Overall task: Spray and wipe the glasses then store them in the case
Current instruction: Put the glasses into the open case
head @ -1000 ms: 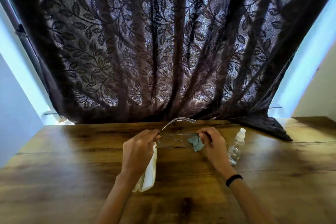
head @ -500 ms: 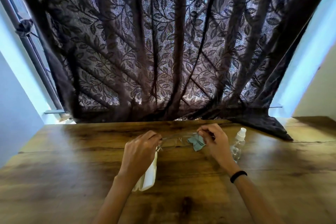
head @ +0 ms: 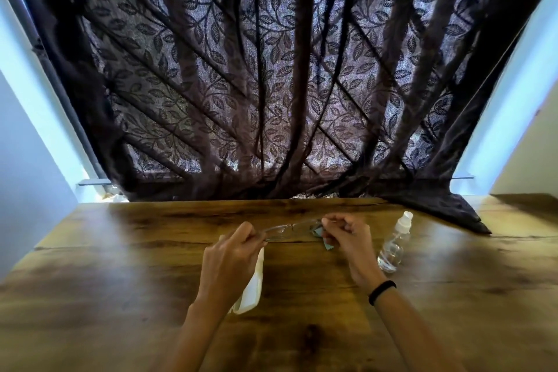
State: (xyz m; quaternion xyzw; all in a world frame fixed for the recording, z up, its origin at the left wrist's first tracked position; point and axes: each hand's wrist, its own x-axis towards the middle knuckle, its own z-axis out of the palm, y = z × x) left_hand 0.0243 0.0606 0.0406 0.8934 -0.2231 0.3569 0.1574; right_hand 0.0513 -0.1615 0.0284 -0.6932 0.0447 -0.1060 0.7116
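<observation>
Flattening since a second ago, the glasses [head: 287,231] are hovering over the table [head: 120,281], left hand [head: 232,254] pinching one end, right hand [head: 347,240] pinching the other with the cloth [head: 319,232]; wiping seems to be ending, with casing still remaining.

Bare forearms [head: 193,329], left hand [head: 229,258], right hand [head: 347,240], thin black band [head: 382,292] at its wrist

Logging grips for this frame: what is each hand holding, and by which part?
The left hand pinches the glasses at their left end. The right hand pinches the blue cloth against their right end.
</observation>
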